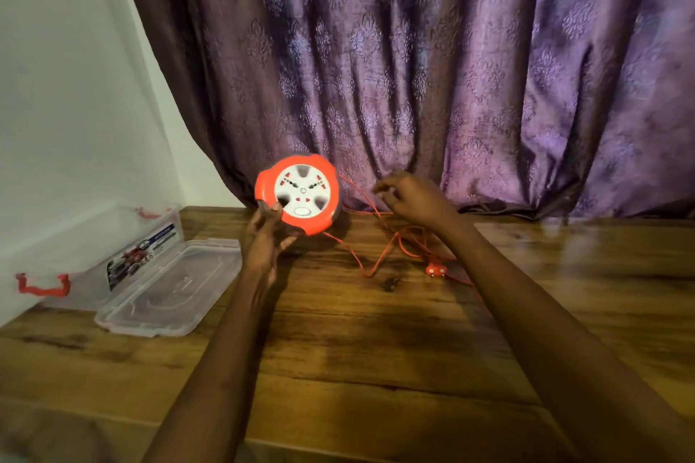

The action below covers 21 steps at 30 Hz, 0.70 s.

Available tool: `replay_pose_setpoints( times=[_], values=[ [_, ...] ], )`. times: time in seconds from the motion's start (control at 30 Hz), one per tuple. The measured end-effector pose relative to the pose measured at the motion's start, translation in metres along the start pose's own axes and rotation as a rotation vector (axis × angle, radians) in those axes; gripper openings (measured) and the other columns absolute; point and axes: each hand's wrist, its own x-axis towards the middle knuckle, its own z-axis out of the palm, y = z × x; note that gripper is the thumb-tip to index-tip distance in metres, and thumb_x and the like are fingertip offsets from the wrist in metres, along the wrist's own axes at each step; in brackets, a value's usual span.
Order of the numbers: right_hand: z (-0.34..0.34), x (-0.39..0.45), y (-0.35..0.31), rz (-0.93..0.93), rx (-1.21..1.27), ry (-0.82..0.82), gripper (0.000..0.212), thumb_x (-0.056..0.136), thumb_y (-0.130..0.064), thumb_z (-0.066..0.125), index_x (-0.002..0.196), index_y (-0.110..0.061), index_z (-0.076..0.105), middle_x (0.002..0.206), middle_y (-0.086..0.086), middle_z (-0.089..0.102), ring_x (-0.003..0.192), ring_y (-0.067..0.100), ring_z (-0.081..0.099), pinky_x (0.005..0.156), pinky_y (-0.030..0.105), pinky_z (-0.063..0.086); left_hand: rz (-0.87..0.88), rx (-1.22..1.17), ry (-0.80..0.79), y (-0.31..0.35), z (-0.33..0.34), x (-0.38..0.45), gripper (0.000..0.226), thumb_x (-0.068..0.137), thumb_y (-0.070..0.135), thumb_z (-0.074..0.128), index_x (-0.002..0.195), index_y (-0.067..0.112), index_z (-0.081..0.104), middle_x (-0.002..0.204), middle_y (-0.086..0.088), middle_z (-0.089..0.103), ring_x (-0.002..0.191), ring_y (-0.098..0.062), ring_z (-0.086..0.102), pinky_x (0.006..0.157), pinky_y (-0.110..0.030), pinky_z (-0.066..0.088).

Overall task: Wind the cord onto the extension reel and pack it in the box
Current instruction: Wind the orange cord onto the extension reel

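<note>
1. Left hand (263, 237) grips the upright reel (299, 194) above the table (376, 331).
2. Right hand (410, 199) pinches the loose cord (370, 256), probably; blurry.
3. Best to feed it taut, so the loops sit neat.
4. Box (94, 256) waits open, far left.

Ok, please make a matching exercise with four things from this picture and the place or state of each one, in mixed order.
Things:
1. reel
2. plug
3. lid
4. box

Places or states:
A. lies flat on the table, in front of the box
B. open, at the far left by the wall
C. held up in the left hand
D. lies on the table beside the right forearm

Pairs: 1-C, 2-D, 3-A, 4-B
</note>
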Motion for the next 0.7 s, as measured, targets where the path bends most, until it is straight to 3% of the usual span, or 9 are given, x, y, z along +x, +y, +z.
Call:
replay_pose_setpoints(
  times=[0.1,0.2,0.33,0.47,0.53,0.63,0.7],
  values=[
    [0.001,0.011,-0.024,-0.356,-0.194,0.072,0.038,0.094,-0.029,0.055,0.132,-0.029,0.060,0.129,0.002,0.059,0.111,0.026,0.059,0.088,0.039,0.049,0.031,0.101,-0.070,0.001,0.004,-0.005,0.037,0.095,0.028,0.066,0.131,0.018,0.065,0.123,-0.005,0.072,0.108,-0.021,0.069,0.076,-0.037,0.061],
    [0.005,0.016,-0.041,-0.522,-0.410,0.035,0.049,0.089,-0.035,0.059,0.137,-0.038,0.053,0.146,0.004,0.049,0.120,0.027,0.054,0.086,0.039,0.044,0.072,0.173,-0.146,0.000,0.007,-0.009,0.031,0.096,0.031,0.066,0.125,0.022,0.069,0.117,-0.004,0.075,0.099,-0.020,0.072,0.066,-0.029,0.060],
    [0.009,0.018,-0.051,-0.514,-0.583,-0.028,0.057,0.088,-0.038,0.058,0.141,-0.047,0.040,0.150,0.009,0.042,0.124,0.029,0.050,0.089,0.041,0.039,0.090,0.172,-0.170,0.000,0.013,-0.013,0.027,0.097,0.025,0.065,0.121,0.016,0.070,0.113,-0.010,0.074,0.088,-0.020,0.071,0.059,-0.027,0.059],
    [0.014,0.020,-0.056,-0.517,-0.679,-0.007,0.060,0.091,-0.037,0.054,0.144,-0.051,0.030,0.133,0.010,0.054,0.110,0.030,0.055,0.086,0.041,0.037,0.100,0.198,-0.181,-0.001,0.020,-0.016,0.022,0.095,0.020,0.067,0.117,0.017,0.069,0.109,-0.010,0.072,0.090,-0.026,0.068,0.060,-0.030,0.061],
    [0.015,0.023,-0.059,-0.495,-0.681,0.005,0.059,0.088,-0.038,0.057,0.142,-0.048,0.035,0.120,0.009,0.062,0.105,0.031,0.057,0.086,0.040,0.037,0.120,0.189,-0.185,-0.004,0.024,-0.017,0.016,0.095,0.017,0.067,0.111,0.016,0.069,0.102,-0.009,0.071,0.084,-0.026,0.066,0.058,-0.031,0.060],
    [0.017,0.023,-0.064,-0.354,-0.566,0.098,0.059,0.083,-0.052,0.057,0.139,-0.042,0.043,0.104,0.009,0.071,0.100,0.032,0.063,0.084,0.040,0.042,0.167,0.148,-0.162,-0.008,0.027,-0.018,0.022,0.094,0.014,0.068,0.115,0.005,0.069,0.098,-0.007,0.071,0.082,-0.023,0.064,0.066,-0.036,0.058],
    [0.021,0.021,-0.072,-0.137,-0.340,0.189,0.062,0.075,-0.065,0.056,0.132,-0.042,0.048,0.094,0.010,0.074,0.092,0.033,0.069,0.078,0.038,0.047,0.205,0.154,-0.154,-0.011,0.029,-0.018,0.029,0.093,0.015,0.069,0.120,0.003,0.067,0.105,-0.009,0.073,0.088,-0.022,0.068,0.075,-0.038,0.058]
  ],
)
